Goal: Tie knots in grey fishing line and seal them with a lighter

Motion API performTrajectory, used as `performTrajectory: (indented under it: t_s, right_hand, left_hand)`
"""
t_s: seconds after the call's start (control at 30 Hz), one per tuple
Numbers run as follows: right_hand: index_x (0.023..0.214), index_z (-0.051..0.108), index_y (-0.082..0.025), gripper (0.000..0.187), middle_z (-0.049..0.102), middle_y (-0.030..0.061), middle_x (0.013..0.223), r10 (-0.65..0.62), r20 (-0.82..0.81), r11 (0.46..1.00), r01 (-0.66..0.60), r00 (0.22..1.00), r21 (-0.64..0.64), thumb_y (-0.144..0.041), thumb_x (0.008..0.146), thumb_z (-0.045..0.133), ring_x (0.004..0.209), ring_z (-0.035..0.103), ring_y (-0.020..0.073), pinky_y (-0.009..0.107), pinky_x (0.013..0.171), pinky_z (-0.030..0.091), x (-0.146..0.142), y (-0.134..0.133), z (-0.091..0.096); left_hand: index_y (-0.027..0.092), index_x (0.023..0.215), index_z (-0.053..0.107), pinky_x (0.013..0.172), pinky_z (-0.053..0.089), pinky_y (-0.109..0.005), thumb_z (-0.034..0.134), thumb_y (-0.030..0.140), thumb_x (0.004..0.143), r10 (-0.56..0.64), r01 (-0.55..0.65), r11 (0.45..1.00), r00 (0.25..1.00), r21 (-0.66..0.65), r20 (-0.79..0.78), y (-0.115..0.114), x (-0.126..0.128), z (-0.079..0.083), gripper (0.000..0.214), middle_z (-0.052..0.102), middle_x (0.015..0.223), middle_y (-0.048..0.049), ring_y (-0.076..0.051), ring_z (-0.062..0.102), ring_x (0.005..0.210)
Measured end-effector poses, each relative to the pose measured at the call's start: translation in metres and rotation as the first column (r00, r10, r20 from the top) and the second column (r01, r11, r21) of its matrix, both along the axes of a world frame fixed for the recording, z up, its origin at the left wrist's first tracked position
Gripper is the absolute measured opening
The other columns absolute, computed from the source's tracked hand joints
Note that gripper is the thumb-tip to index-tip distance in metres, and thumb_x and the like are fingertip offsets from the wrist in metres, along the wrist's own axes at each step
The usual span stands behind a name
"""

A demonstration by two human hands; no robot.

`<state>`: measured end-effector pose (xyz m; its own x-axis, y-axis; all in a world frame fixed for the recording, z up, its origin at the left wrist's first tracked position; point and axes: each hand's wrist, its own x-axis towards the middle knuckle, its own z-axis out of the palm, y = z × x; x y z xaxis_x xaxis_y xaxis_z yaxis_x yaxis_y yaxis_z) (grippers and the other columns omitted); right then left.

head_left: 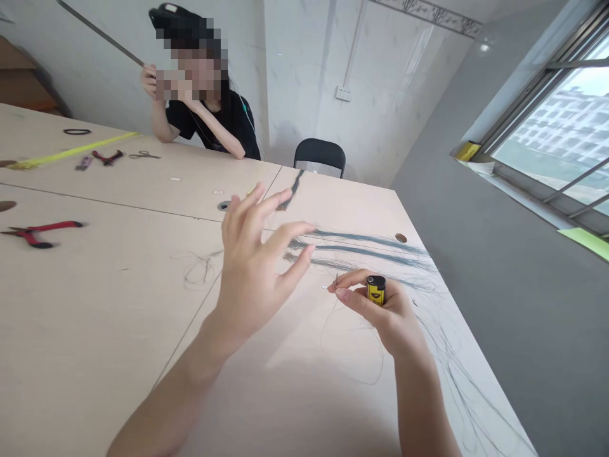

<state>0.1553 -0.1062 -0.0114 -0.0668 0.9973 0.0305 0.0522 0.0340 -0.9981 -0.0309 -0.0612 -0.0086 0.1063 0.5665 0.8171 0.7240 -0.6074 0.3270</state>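
Observation:
My left hand (pixel 254 260) is raised over the table with its fingers spread, and nothing shows in it. Tucked in the curled fingers of my right hand (pixel 390 311) is a yellow and black lighter (pixel 375 291). The thumb and index fingertip of that same hand pinch the end of a thin cord (pixel 335 283), which has a small dark loop. Its fine strand appears to trail down in a wide curve onto the table. Beyond my hands lie bundles of blue-green thread (pixel 371 254), with a greyer bundle nearest me.
Red-handled pliers (pixel 42 232) lie at the left; a second pair of pliers (pixel 107 157), scissors (pixel 144 155) and a yellow strip (pixel 76 151) are farther back. Across the table (pixel 143 304) sits a person (pixel 209 120) in black. Loose strands (pixel 457 368) spread along the right edge.

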Motion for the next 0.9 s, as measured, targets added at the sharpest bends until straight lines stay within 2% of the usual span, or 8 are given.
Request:
performTrajectory:
  t_s: [0.17,0.33,0.53,0.7,0.8,0.9]
  right_hand:
    - [0.076,0.072,-0.025,0.011,0.072,0.0024,0.09,0.044,-0.005,0.998,-0.045,0.999,-0.05,-0.035,0.079,0.076,0.079,0.062,0.0176,0.029,0.064,0.045,0.001,-0.002,0.001]
    - [0.074,0.072,-0.025,0.011,0.071,0.0017,0.088,0.078,0.007,0.995,-0.077,0.997,-0.07,-0.034,0.079,0.076,0.078,0.06,0.0171,0.028,0.062,0.043,0.004,-0.004,0.003]
    - [0.074,0.072,-0.025,0.01,0.072,0.0016,0.085,0.069,-0.012,0.997,-0.069,0.998,-0.045,-0.033,0.079,0.077,0.071,0.056,0.0151,0.027,0.057,0.04,0.004,-0.005,0.003]
    - [0.075,0.072,-0.025,0.01,0.073,0.0023,0.09,0.03,0.003,0.999,-0.03,1.0,-0.024,-0.033,0.079,0.077,0.062,0.05,0.013,0.026,0.05,0.031,0.005,-0.004,0.003]
    - [0.073,0.073,-0.025,0.012,0.071,0.0026,0.091,-0.027,-0.064,1.0,0.027,0.998,-0.007,-0.035,0.077,0.078,0.058,0.045,0.0111,0.027,0.048,0.025,0.004,-0.002,0.003]
    - [0.072,0.073,-0.025,0.015,0.066,0.0011,0.087,-0.125,-0.149,0.992,0.125,0.981,-0.009,-0.038,0.074,0.081,0.055,0.039,0.0082,0.027,0.048,0.021,0.002,0.0,0.001]
  left_hand:
    - [0.032,0.099,0.073,0.122,0.021,-0.06,0.068,0.018,0.088,-0.246,0.266,0.963,0.936,0.047,-0.253,-0.002,-0.01,0.005,0.019,0.055,0.143,-0.0029,-0.031,0.036,0.145]
    - [0.033,0.095,0.074,0.122,0.023,-0.058,0.071,0.014,0.085,-0.348,0.383,0.923,0.877,0.043,-0.331,-0.001,-0.011,0.007,0.022,0.059,0.139,-0.0005,-0.029,0.041,0.142]
    - [0.029,0.087,0.074,0.122,0.025,-0.055,0.07,0.018,0.087,-0.326,0.379,0.923,0.864,0.069,-0.384,0.0,-0.01,0.007,0.013,0.065,0.131,-0.0004,-0.027,0.044,0.139]
    - [0.026,0.086,0.075,0.12,0.027,-0.057,0.067,0.017,0.089,-0.327,0.375,0.926,0.852,0.039,-0.408,0.001,-0.012,0.007,0.012,0.067,0.128,-0.0045,-0.029,0.047,0.137]
    - [0.026,0.087,0.075,0.117,0.034,-0.056,0.066,0.016,0.089,-0.328,0.355,0.935,0.887,0.026,-0.326,0.002,-0.009,0.005,0.014,0.069,0.125,-0.0047,-0.028,0.053,0.132]
    - [0.026,0.086,0.075,0.109,0.043,-0.052,0.068,0.017,0.088,-0.347,0.351,0.936,0.928,0.01,-0.137,0.004,-0.002,0.001,0.012,0.072,0.114,-0.0054,-0.026,0.061,0.12]
